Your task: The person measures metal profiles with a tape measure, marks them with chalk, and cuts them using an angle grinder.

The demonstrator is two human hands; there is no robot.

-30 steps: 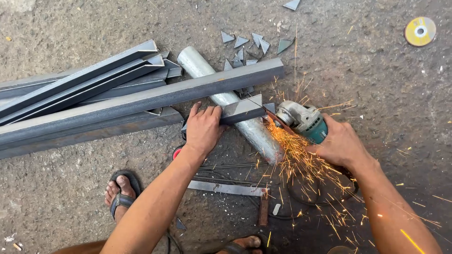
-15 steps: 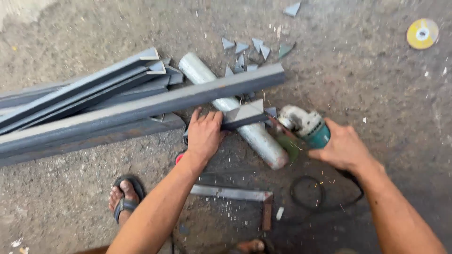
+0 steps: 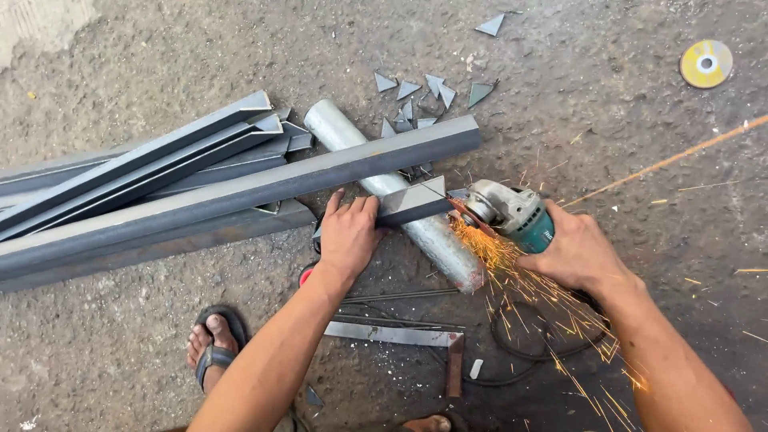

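Note:
My left hand [image 3: 349, 234] presses down on a short dark steel angle piece [image 3: 416, 200] that lies across a round grey pipe [image 3: 384, 188] on the concrete floor. My right hand [image 3: 574, 250] grips a teal and grey angle grinder [image 3: 509, 213]. Its disc touches the right end of the angle piece, and orange sparks [image 3: 520, 276] spray down and to the right past my right forearm.
Long steel angle bars [image 3: 200, 188] are stacked to the left, also resting on the pipe. Small triangular offcuts [image 3: 416, 90] lie beyond. A yellow grinding disc [image 3: 706, 63] sits far right. A steel square [image 3: 400, 334] and black cable [image 3: 512, 360] lie near my sandalled foot [image 3: 210, 342].
Half a second ago the grinder was off the angle piece with no sparks. Now its disc is back against the piece's end and sparks fly again.

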